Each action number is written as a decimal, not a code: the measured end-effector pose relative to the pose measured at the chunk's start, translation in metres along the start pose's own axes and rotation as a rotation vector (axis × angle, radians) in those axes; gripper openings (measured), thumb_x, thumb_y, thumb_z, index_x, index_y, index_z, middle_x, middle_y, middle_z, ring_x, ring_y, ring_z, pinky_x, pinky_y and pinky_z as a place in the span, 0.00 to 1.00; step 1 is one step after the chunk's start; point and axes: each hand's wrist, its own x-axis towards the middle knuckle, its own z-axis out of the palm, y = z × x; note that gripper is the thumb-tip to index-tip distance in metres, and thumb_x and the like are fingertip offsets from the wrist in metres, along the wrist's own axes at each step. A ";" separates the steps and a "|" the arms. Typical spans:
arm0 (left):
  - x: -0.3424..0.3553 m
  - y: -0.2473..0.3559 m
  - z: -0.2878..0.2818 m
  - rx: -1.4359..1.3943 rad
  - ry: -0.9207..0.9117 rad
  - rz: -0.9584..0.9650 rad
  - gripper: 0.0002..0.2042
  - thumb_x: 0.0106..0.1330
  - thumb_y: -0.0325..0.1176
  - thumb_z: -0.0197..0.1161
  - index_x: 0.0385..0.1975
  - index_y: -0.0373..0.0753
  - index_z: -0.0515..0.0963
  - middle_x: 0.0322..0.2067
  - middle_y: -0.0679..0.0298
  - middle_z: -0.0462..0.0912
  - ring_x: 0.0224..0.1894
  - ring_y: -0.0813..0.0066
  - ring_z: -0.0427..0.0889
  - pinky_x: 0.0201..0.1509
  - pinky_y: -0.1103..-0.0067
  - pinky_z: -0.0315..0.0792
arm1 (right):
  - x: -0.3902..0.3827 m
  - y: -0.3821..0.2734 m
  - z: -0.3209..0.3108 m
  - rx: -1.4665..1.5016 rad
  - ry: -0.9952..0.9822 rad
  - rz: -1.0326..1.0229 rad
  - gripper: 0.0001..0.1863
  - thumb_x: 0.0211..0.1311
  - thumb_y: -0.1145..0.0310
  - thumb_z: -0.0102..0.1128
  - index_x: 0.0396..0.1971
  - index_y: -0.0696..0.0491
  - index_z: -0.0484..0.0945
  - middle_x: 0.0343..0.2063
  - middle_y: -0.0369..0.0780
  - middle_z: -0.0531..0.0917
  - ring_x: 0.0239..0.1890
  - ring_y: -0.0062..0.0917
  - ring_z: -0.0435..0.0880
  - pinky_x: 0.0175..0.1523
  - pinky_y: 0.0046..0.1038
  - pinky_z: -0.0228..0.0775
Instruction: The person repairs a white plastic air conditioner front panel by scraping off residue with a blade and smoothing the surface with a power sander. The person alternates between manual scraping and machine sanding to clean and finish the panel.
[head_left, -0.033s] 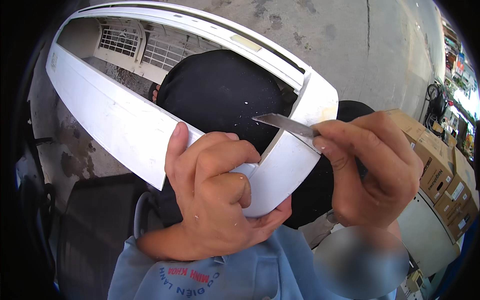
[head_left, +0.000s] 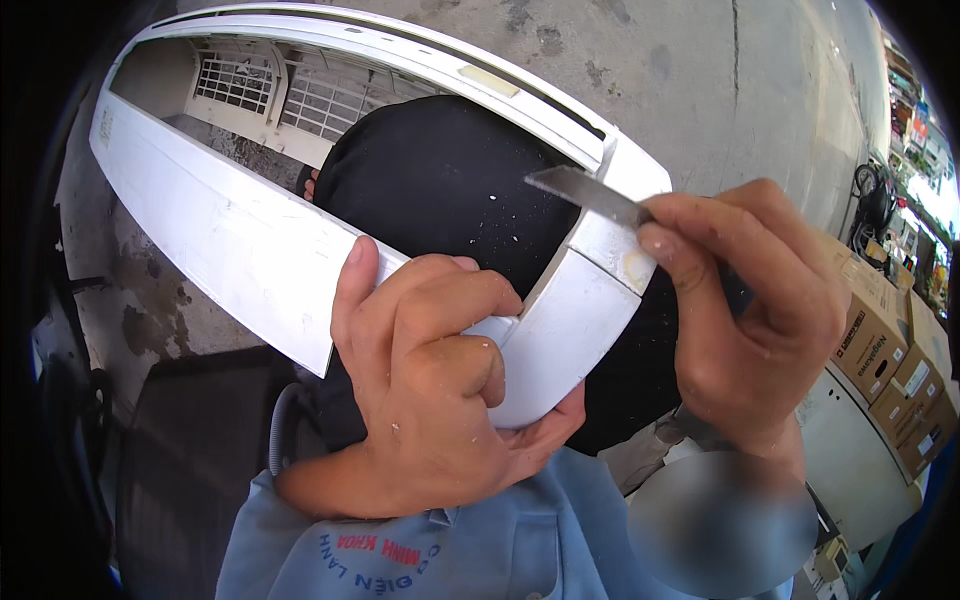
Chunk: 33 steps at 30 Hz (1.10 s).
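Note:
My left hand (head_left: 430, 400) grips the near corner of a long white plastic cover frame (head_left: 230, 230), fingers curled over its inner edge and thumb underneath. My right hand (head_left: 760, 310) is shut on a thin metal blade (head_left: 580, 190). The blade lies flat on the frame's right end, its tip pointing left over the opening. White flecks lie on the black cloth (head_left: 450, 190) that shows through the frame's opening. A white grille (head_left: 290, 95) is visible at the frame's far end.
Bare concrete floor (head_left: 700, 80) lies beyond the frame. Several brown cardboard boxes (head_left: 880, 340) are stacked at the right beside a white appliance casing (head_left: 850, 460). A dark mat (head_left: 190, 440) lies at the lower left. My blue shirt (head_left: 500, 550) fills the bottom edge.

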 end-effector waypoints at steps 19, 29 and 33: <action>0.002 -0.009 -0.003 0.016 -0.024 0.017 0.33 0.43 0.34 0.80 0.41 0.40 0.60 0.44 0.57 0.72 0.49 0.59 0.74 0.75 0.49 0.49 | 0.007 -0.005 -0.002 -0.089 -0.023 0.008 0.05 0.55 0.83 0.71 0.33 0.62 0.87 0.25 0.41 0.82 0.25 0.23 0.79 0.30 0.23 0.67; -0.002 -0.008 -0.011 0.042 -0.047 -0.003 0.35 0.42 0.38 0.79 0.43 0.43 0.57 0.43 0.60 0.73 0.47 0.60 0.75 0.77 0.51 0.46 | -0.008 -0.004 -0.005 -0.031 0.003 0.044 0.05 0.57 0.79 0.72 0.34 0.59 0.88 0.26 0.39 0.83 0.28 0.20 0.80 0.33 0.22 0.67; -0.003 -0.005 -0.014 0.095 -0.064 0.027 0.35 0.42 0.38 0.77 0.46 0.45 0.58 0.42 0.59 0.73 0.48 0.60 0.75 0.76 0.49 0.46 | 0.012 0.035 -0.002 -0.100 0.220 0.223 0.08 0.66 0.72 0.70 0.42 0.57 0.88 0.32 0.39 0.85 0.35 0.19 0.82 0.40 0.21 0.71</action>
